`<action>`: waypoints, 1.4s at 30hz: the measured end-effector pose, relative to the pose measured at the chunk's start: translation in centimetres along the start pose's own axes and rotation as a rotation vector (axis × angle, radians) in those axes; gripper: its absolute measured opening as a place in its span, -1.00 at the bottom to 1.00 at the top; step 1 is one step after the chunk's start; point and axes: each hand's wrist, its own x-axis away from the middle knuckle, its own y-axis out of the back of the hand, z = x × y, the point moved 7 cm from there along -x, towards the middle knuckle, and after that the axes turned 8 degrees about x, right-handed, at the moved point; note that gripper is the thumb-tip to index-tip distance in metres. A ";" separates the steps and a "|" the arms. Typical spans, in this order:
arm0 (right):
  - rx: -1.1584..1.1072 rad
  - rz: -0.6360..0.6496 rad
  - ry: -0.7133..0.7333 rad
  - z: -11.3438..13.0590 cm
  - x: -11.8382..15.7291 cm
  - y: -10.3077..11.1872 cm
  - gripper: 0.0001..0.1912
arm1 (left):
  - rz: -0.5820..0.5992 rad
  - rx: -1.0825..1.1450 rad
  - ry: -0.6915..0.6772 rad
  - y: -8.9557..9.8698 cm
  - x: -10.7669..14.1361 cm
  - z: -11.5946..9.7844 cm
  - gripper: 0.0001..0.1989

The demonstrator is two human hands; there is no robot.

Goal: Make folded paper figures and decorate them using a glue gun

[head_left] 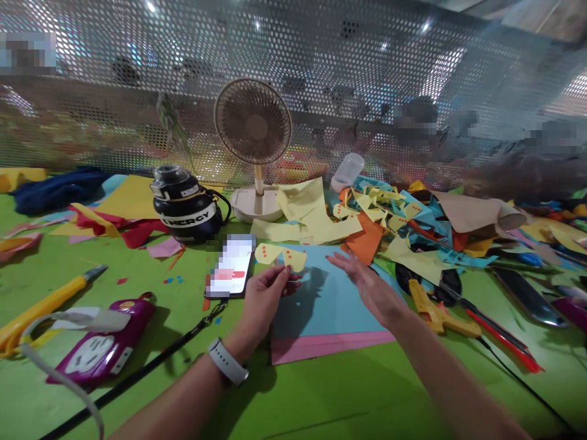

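Observation:
My left hand (pixel 270 293), with a white band on the wrist, pinches a yellow paper cut-out (pixel 297 259) marked with red dots. Just left of it, a similar dotted cut-out (pixel 268 252) shows at the far edge of the blue sheet; I cannot tell if the two pieces are joined. My right hand (pixel 367 284) is held over the right part of the blue paper sheet (pixel 321 315), fingers stretched out and nothing in them. Pink paper (pixel 330 347) sticks out below the blue sheet. Beside my left hand is a lit phone (pixel 233 266).
Behind stand a fan (pixel 254 122) and a black jug (pixel 188 211). Paper scraps (pixel 376 205) heap up at the back right. A yellow glue gun (pixel 435 315) lies right of my right hand, a purple power strip (pixel 110 339) at the left. A black strap (pixel 169 351) crosses the green table.

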 end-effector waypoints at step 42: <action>0.616 -0.519 0.544 4.6 2.5 -4.5 -0.90 | 0.107 0.040 -0.041 -1.2 0.9 0.8 -0.71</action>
